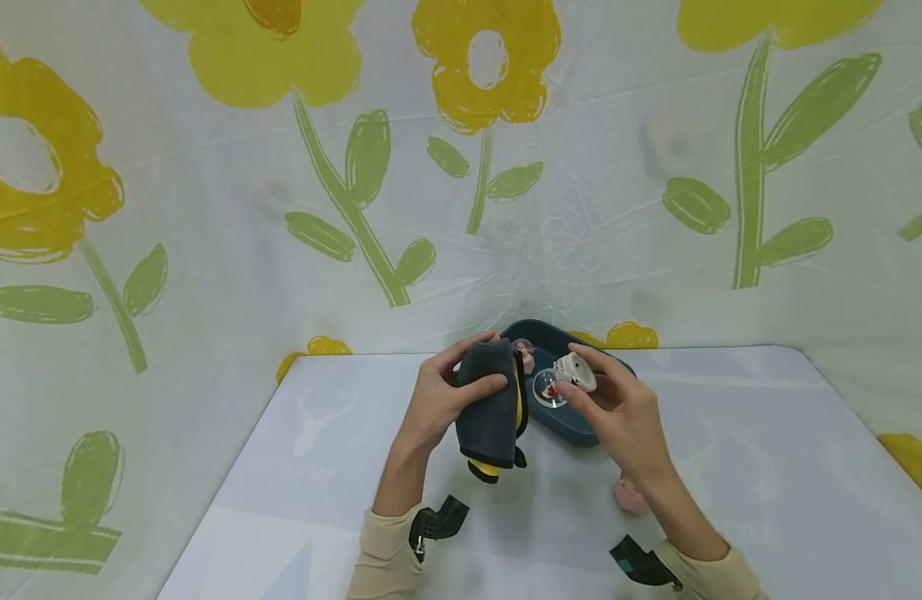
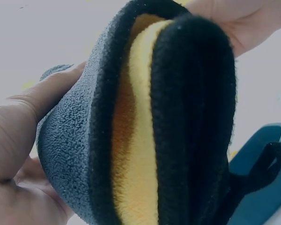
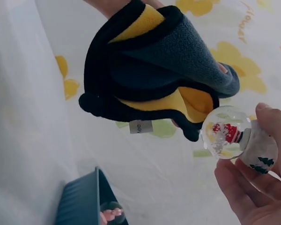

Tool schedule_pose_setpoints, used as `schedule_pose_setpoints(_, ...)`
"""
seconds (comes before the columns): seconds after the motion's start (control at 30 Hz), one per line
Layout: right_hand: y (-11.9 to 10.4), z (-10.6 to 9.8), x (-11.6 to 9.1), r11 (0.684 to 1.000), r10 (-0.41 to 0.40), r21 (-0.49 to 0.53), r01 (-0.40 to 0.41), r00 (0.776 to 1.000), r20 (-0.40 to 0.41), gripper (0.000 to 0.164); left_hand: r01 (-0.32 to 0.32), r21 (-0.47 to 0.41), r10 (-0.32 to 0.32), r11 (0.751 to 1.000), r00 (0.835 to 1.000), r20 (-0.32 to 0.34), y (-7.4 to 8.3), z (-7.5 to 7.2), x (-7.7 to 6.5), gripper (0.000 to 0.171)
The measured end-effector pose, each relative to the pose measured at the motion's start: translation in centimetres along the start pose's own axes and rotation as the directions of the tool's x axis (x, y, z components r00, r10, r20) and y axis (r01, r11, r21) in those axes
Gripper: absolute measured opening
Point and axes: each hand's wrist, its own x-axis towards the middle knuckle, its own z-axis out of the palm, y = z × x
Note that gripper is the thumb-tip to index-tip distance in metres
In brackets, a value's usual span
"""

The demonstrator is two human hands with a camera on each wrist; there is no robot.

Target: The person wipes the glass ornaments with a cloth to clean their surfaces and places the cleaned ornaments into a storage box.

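My left hand [image 1: 437, 400] grips a folded towel [image 1: 485, 408], grey-blue outside and yellow inside, with thick black edging. A black hanging loop [image 2: 267, 164] and a small white label [image 3: 141, 126] stick out from it. In my right hand [image 1: 632, 412] a snow globe [image 3: 227, 133] is pinched by its white base, which carries dark green trees. Through the clear ball a red and white figure shows. The ball points toward the towel, its edge close to the towel's black border in the right wrist view.
Behind and below the hands stands a dark blue tray [image 1: 569, 427], holding a pink figure under a clear dome [image 1: 526, 358]. A pink object [image 1: 629, 497] sits on the white table [image 1: 281, 500] beside my right forearm. A flower-printed sheet [image 1: 596, 208] rises behind the table.
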Motion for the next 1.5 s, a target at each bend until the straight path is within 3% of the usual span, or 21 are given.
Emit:
schedule_pose_setpoints(0.43,-0.1,-0.47,0.1,0.998,0.048,0.046,-0.045,0.997,-0.065,0.062,-0.005,-0.016,0.005,1.0,1.0,0.008,-0.05,-0.01,0.06,0.056)
schedule_pose_setpoints(0.67,-0.2,-0.41,0.1,0.996,0.09,0.028,-0.087,0.99,-0.108,0.057,-0.004,-0.011,0.004,1.0,1.0,0.005,-0.2,0.06,0.14,0.056)
schedule_pose_setpoints(0.83,-0.18,-0.46,0.15,0.996,0.079,0.059,-0.072,0.989,-0.129,0.058,-0.007,-0.007,0.007,1.0,1.0,0.012,-0.22,0.14,0.2,0.058)
schedule_pose_setpoints(1.2,-0.24,-0.57,0.3,0.993,-0.019,0.114,0.029,0.997,-0.081,0.062,-0.008,-0.01,0.008,1.0,1.0,0.022,-0.23,0.3,0.22,0.055)
schedule_pose_setpoints(1.5,-0.31,-0.43,0.12,0.992,-0.02,0.126,0.024,0.999,-0.03,0.069,-0.008,-0.013,0.008,1.0,1.0,0.027,-0.3,0.34,0.21,0.056)
